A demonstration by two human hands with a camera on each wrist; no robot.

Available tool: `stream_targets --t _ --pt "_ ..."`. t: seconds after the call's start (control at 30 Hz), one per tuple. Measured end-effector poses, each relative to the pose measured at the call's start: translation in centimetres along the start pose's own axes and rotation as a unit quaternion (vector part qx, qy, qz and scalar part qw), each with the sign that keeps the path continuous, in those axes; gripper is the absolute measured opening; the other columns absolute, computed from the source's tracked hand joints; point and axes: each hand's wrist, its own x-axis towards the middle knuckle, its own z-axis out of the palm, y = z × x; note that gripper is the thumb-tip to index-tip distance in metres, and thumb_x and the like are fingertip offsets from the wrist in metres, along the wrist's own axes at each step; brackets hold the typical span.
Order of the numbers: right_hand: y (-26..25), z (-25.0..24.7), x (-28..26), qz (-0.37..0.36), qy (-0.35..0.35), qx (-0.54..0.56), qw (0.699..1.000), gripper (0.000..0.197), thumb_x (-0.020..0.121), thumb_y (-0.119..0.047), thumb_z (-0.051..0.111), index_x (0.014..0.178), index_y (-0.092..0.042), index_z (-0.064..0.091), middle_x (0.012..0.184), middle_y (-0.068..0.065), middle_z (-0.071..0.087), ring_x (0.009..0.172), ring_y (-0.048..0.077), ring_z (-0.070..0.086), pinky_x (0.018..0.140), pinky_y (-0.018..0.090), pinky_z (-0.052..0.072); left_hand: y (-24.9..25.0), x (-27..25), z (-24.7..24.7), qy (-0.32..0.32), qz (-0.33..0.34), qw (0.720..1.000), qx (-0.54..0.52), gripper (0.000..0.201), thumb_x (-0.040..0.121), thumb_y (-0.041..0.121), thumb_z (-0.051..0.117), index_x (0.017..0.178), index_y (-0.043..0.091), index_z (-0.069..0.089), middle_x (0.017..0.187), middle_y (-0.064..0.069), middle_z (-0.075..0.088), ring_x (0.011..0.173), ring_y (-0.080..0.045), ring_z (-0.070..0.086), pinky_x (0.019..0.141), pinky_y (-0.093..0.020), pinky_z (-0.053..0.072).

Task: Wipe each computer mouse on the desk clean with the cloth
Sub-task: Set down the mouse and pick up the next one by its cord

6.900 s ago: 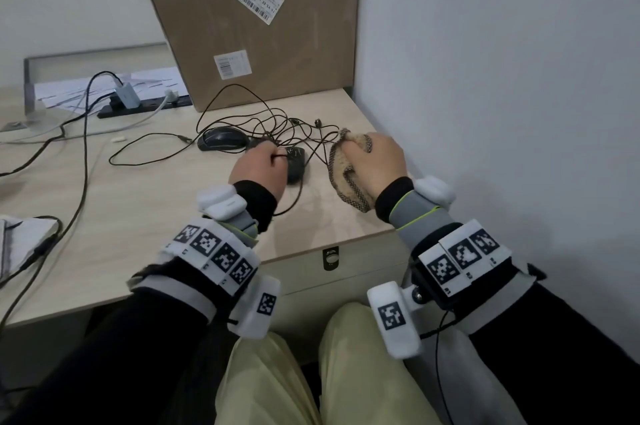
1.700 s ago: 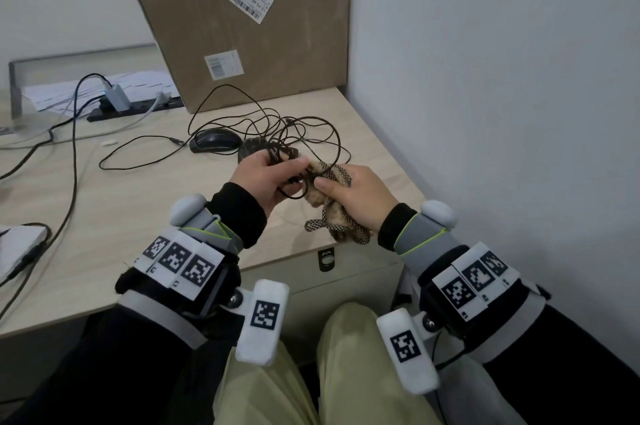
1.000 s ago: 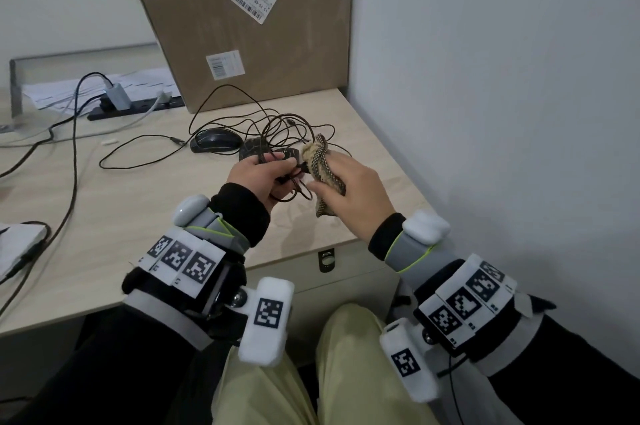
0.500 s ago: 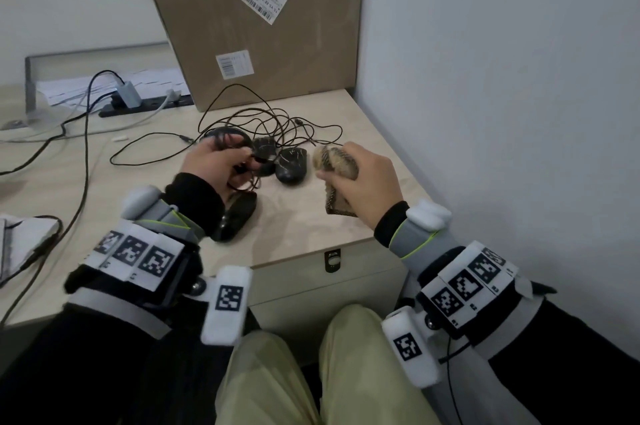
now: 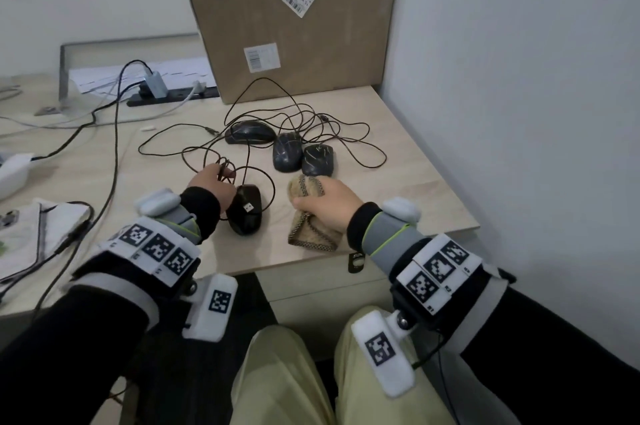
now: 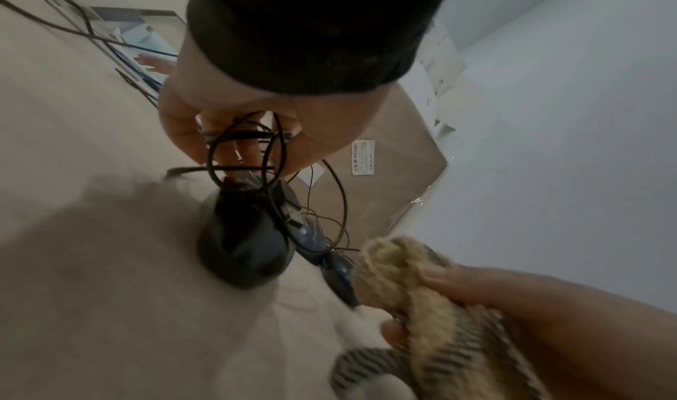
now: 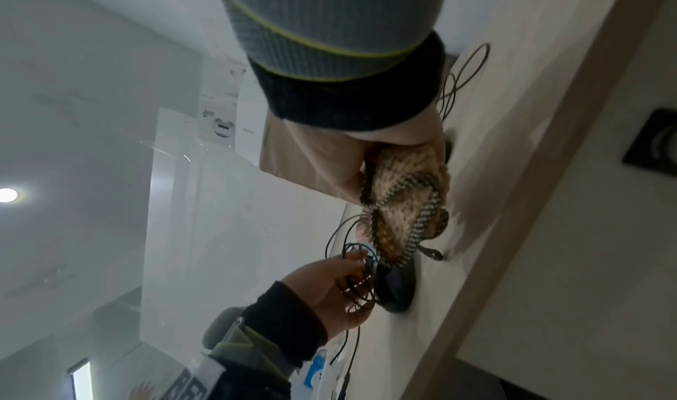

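Note:
Several black wired mice lie on the light wooden desk (image 5: pixel 415 182). One mouse (image 5: pixel 245 213) (image 6: pixel 241 250) (image 7: pixel 395 290) lies apart near the front, just right of my left hand (image 5: pixel 212 182) (image 6: pixel 234 134) (image 7: pixel 329 290). That hand pinches this mouse's coiled cable (image 5: pixel 225 170) (image 6: pixel 243 151) (image 7: pixel 360 287) just above the desk. Three more mice (image 5: pixel 250 132) (image 5: pixel 286 152) (image 5: pixel 318 160) sit together farther back among tangled cords. My right hand (image 5: pixel 325 205) (image 6: pixel 512 305) (image 7: pixel 340 157) grips the bunched beige cloth (image 5: pixel 310 217) (image 6: pixel 399 270) (image 7: pixel 403 195), whose lower end rests on the desk in front of the rightmost mouse.
A big cardboard sheet (image 5: pixel 294 26) leans on the wall behind the mice. A power strip (image 5: pixel 173 97) with a plugged charger and cords sits back left. White cloth and a cable (image 5: pixel 45 227) lie at the left. The wall (image 5: pixel 519 113) bounds the desk's right edge.
A second ago both hands held the mouse and cloth together above the desk. The mouse now lies at the left front; my left hand holds its coiled cable, and the cloth has come down.

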Motion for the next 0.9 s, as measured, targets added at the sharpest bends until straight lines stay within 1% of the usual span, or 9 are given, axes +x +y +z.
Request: stream_targets --t 0.07,0.17,0.27,0.43,0.5,0.6,0.63,0.73,0.9 --pt "-0.7 1.5 0.6 -0.005 -0.024 -0.019 1.0 0.024 0.085 -0.02 0.061 0.103 -0.003 0.061 0.104 0.015 0.066 0.096 0.029 0.061 0.089 0.037 0.049 -0.3 -0.1 0.4 -0.021 -0.01 1.0 -0.009 0.017 0.087 0.003 0.049 0.098 0.014 0.055 0.101 -0.019 0.059 0.089 -0.034 0.057 0.068 -0.026 0.05" --pt "-1.6 3.1 1.3 -0.023 -0.053 -0.058 0.997 0.016 0.088 -0.018 0.057 0.091 -0.003 0.062 0.092 0.015 0.062 0.086 0.025 0.056 0.079 0.033 0.045 -0.9 0.0 0.8 -0.06 -0.032 0.996 -0.055 0.01 0.085 0.007 0.052 0.094 0.011 0.056 0.11 -0.022 0.061 0.109 -0.039 0.058 0.095 -0.044 0.049" --pt "-2.2 4.5 2.0 -0.024 -0.068 -0.085 0.994 0.021 0.09 -0.023 0.054 0.095 -0.003 0.06 0.092 0.012 0.056 0.087 0.023 0.051 0.075 0.029 0.039 -1.3 0.2 0.6 -0.086 -0.039 0.992 -0.086 0.031 0.073 0.017 0.059 0.102 0.005 0.06 0.108 -0.025 0.061 0.109 -0.039 0.059 0.095 -0.051 0.049" --pt "-3.5 6.8 3.7 -0.019 -0.072 -0.086 0.993 0.024 0.092 -0.018 0.052 0.105 0.001 0.058 0.099 0.015 0.059 0.093 0.028 0.055 0.073 0.027 0.037 -1.9 1.3 -0.8 -0.072 -0.052 0.984 -0.153 0.011 0.087 0.018 0.061 0.078 0.014 0.057 0.096 -0.016 0.057 0.093 -0.028 0.057 0.096 -0.049 0.049" --pt "-4.3 8.2 4.9 -0.018 -0.083 -0.091 0.992 0.03 0.092 -0.018 0.05 0.116 0.001 0.056 0.112 0.018 0.059 0.103 0.031 0.056 0.076 0.026 0.037 -2.4 2.2 -1.8 -0.063 -0.053 0.982 -0.167 0.017 0.094 0.027 0.053 0.092 0.01 0.058 0.1 -0.015 0.053 0.088 -0.026 0.054 0.088 -0.032 0.054" --pt "-5.4 10.5 6.4 -0.012 -0.101 -0.092 0.991 0.031 0.093 -0.014 0.048 0.119 0.0 0.055 0.123 0.019 0.057 0.109 0.033 0.055 0.079 0.026 0.039 -3.1 3.8 -4.0 -0.032 -0.067 0.99 -0.12 0.035 0.099 0.015 0.04 0.131 0.002 0.048 0.125 -0.018 0.052 0.105 -0.033 0.056 0.043 0.0 0.038" --pt "-5.7 11.0 6.7 -0.009 -0.103 -0.079 0.991 0.03 0.093 -0.013 0.048 0.119 -0.001 0.055 0.123 0.019 0.058 0.109 0.033 0.056 0.082 0.028 0.042 -3.2 4.4 -4.6 -0.024 -0.074 0.99 -0.121 0.041 0.098 0.013 0.043 0.137 0.003 0.044 0.137 -0.017 0.048 0.12 -0.033 0.05 0.044 -0.001 0.04" --pt "-6.1 12.1 7.2 -0.001 -0.102 -0.034 0.994 0.025 0.092 -0.012 0.049 0.109 0.002 0.061 0.114 0.023 0.063 0.1 0.032 0.059 0.093 0.039 0.046 -4.3 5.8 -6.0 0.026 -0.08 0.994 -0.067 0.045 0.093 0.003 0.047 0.138 0.004 0.044 0.144 -0.019 0.043 0.131 -0.032 0.043 0.099 -0.022 0.041" --pt "-5.9 11.2 7.4 -0.017 -0.081 -0.023 0.996 0.008 0.087 -0.008 0.053 0.086 -0.011 0.061 0.089 0.012 0.06 0.087 0.024 0.056 0.087 0.037 0.047 -6.0 6.7 -7.3 0.112 -0.09 0.989 -0.022 0.032 0.09 0.014 0.052 0.121 0.01 0.047 0.131 -0.021 0.045 0.109 -0.038 0.054 0.089 -0.037 0.047"
